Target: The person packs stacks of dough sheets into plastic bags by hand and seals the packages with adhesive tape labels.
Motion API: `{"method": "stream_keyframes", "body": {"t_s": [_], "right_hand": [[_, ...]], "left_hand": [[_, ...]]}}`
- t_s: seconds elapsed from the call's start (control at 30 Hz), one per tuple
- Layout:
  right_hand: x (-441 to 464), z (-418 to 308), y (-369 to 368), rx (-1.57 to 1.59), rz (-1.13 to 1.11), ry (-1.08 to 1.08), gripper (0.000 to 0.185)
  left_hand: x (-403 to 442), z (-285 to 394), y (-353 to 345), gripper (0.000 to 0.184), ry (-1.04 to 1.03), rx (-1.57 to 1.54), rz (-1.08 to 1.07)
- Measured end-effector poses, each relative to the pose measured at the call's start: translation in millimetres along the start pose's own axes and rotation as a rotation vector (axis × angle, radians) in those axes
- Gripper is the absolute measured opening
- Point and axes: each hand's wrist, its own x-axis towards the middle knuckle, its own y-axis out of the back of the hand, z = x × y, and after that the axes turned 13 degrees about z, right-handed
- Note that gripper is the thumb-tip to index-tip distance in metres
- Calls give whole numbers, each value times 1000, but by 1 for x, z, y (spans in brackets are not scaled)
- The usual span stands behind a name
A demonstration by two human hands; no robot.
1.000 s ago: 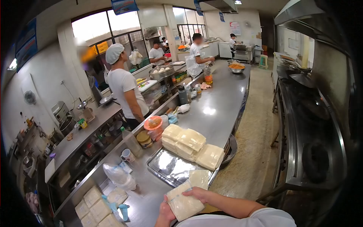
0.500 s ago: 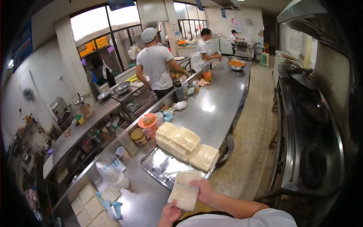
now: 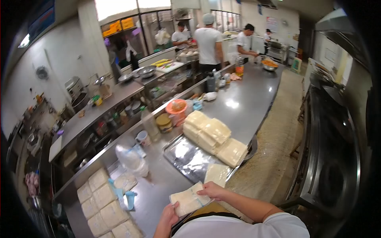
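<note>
A flat, pale square packet in clear plastic [image 3: 189, 199] is held between my two hands above the steel table's near edge. My left hand [image 3: 170, 213] pinches its lower left corner, and my right hand [image 3: 212, 190] grips its upper right side. Just beyond my right hand, a single similar packet [image 3: 217, 174] lies at the near corner of a metal tray [image 3: 178, 162]. Stacked packets [image 3: 208, 131] cover the tray's far side, with another pile [image 3: 231, 152] on the right. At the lower left, more packets [image 3: 104, 194] lie in rows beside light blue strips [image 3: 129, 199].
A plastic bag [image 3: 132, 160], a mug [image 3: 143, 138], a bottle [image 3: 149, 123], a jar [image 3: 164, 123] and an orange container [image 3: 176, 107] line the table's left side. Co-workers stand farther back, one [image 3: 208, 45] beyond the table. Stoves [image 3: 331, 146] run along the right.
The view has shifted. The packet in my hands has turned and lies flatter, and the single packet by the tray shows again. A co-worker in a light cap has walked farther away.
</note>
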Motion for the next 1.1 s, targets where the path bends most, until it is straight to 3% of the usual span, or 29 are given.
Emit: {"method": "stream_keyframes", "body": {"t_s": [0.1, 0.13, 0.27, 0.47, 0.83, 0.93, 1.0, 1.07, 1.1], "right_hand": [[-5, -17, -50, -36, -20, -32, 22], [5, -9, -69, -111, -37, -35, 22], [18, 14, -158, -96, -245, -53, 26], [11, 34, -267, -187, -384, -85, 29], [-38, 20, -387, -347, -515, -139, 28], [-33, 31, -398, -478, -539, -83, 29], [-19, 32, -398, -561, -587, 94, 28], [-12, 21, -395, -551, -677, 184, 27], [-27, -23, -395, -500, -746, 186, 26]], "left_hand": [[-28, 12, 35, 46, -53, -10, 175], [-24, 7, 65, 44, -57, -56, 138], [-57, 10, 136, 32, -138, -89, 257], [-132, 27, 213, 33, -196, -60, 487], [-210, 28, 315, 29, -236, -24, 553], [-217, 28, 328, 29, -223, 13, 551], [-219, 29, 330, 30, -198, 74, 557], [-229, 34, 335, 34, -229, 121, 421], [-237, 37, 336, 36, -245, 142, 352]]}}
